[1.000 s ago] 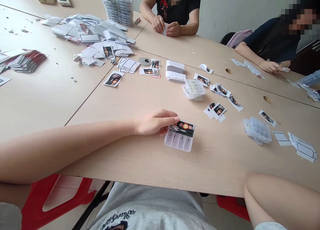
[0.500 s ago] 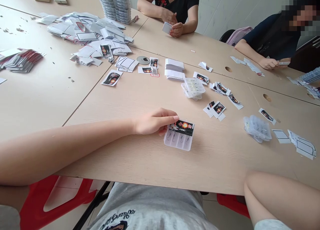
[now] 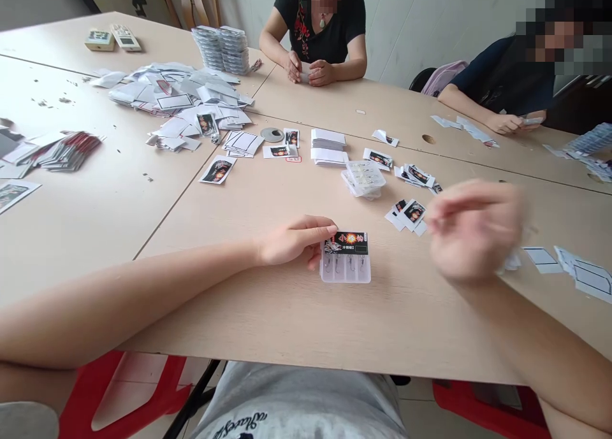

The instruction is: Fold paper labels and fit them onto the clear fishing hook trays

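Note:
My left hand (image 3: 294,240) grips the left edge of a clear plastic fishhook box (image 3: 345,268), thumb on top. A black label with an orange burst covers the box's upper half, and small hooks show in the compartments below. To the right, my right hand (image 3: 475,232) is raised over the table and smeared by motion, so its fingers cannot be made out. It partly hides a stack of clear boxes (image 3: 513,260) behind it. Left of it lie several loose black labels (image 3: 412,213), and farther back stand more clear hook boxes (image 3: 364,176).
A big heap of white cards (image 3: 162,98) covers the back left, with stacked boxes (image 3: 220,49) behind. White card stacks (image 3: 329,146), a tape roll (image 3: 272,134) and outlined cards (image 3: 591,276) lie around. Two people sit across the table (image 3: 268,318), hands holding small items.
My right hand has come into view from the right and is moving over the table. The box in my left hand has turned slightly straighter. The view has tilted up a little.

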`<action>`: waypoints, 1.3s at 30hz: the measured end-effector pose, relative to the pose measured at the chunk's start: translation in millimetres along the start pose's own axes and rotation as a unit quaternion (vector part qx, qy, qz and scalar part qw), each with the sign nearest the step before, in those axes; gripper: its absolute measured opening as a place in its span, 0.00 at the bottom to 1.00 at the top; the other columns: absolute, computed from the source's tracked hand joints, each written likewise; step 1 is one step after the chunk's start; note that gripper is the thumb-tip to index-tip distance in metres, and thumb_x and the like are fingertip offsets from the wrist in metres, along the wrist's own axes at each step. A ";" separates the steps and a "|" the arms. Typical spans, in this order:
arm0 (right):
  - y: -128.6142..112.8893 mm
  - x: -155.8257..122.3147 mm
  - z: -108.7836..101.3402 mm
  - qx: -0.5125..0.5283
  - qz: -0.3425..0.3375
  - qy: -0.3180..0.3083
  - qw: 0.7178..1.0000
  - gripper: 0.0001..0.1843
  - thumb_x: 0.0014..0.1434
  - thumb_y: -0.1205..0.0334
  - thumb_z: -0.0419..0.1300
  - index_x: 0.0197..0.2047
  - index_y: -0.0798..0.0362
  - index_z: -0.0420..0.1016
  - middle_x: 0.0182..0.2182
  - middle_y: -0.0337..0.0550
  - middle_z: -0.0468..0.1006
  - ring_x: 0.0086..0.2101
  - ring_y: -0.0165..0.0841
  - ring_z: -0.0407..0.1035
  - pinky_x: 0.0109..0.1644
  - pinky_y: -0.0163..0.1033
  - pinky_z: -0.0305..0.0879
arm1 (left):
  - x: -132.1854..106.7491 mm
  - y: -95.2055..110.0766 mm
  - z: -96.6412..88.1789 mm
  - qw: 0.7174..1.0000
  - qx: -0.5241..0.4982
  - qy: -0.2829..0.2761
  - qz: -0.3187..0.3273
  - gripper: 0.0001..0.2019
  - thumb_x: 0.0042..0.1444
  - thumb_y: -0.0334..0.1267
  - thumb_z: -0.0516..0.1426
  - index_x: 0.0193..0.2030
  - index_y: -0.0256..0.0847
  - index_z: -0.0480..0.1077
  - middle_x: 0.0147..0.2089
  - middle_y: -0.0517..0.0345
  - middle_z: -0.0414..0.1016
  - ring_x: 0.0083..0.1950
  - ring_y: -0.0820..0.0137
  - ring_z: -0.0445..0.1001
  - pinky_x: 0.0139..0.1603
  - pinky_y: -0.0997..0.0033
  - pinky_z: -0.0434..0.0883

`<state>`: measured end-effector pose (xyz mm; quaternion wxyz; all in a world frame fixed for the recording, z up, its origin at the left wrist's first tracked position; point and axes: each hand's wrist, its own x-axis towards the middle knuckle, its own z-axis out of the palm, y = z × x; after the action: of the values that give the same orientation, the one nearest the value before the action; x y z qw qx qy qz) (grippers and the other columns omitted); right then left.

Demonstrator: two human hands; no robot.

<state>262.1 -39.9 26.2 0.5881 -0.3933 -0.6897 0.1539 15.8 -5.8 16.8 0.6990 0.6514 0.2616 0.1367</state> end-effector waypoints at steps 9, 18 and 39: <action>14.7 -32.2 34.2 0.158 0.275 -0.230 0.920 0.15 0.62 0.49 0.52 0.48 0.47 0.63 0.22 0.33 0.64 0.23 0.29 0.61 0.28 0.35 0.60 | 0.7 -3.1 -1.1 0.999 -0.030 0.018 0.002 0.16 0.64 0.46 0.45 0.34 0.35 0.62 0.25 0.60 0.66 0.24 0.76 0.64 0.29 0.72 0.64; 10.4 -32.3 24.5 0.116 0.179 -0.293 0.932 0.42 0.50 0.52 0.67 0.63 0.39 0.49 0.58 0.48 0.58 0.44 0.37 0.68 0.39 0.42 0.71 | 2.1 -5.0 0.5 0.996 -0.062 0.056 0.020 0.17 0.64 0.47 0.46 0.37 0.34 0.63 0.29 0.58 0.68 0.24 0.76 0.65 0.26 0.73 0.64; 104.4 134.6 -5.9 -0.363 0.101 -0.068 0.924 0.19 0.48 0.50 0.65 0.25 0.50 0.59 0.39 0.48 0.73 0.44 0.43 0.67 0.50 0.52 0.62 | 1.4 -4.6 -1.9 0.995 -0.080 0.050 0.017 0.16 0.64 0.45 0.45 0.54 0.40 0.58 0.24 0.63 0.68 0.26 0.72 0.67 0.35 0.68 0.64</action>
<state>305.5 123.1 50.2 0.3383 -0.6361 -0.6931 -0.0225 15.2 -4.0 11.9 0.7327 0.5898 0.2735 0.2015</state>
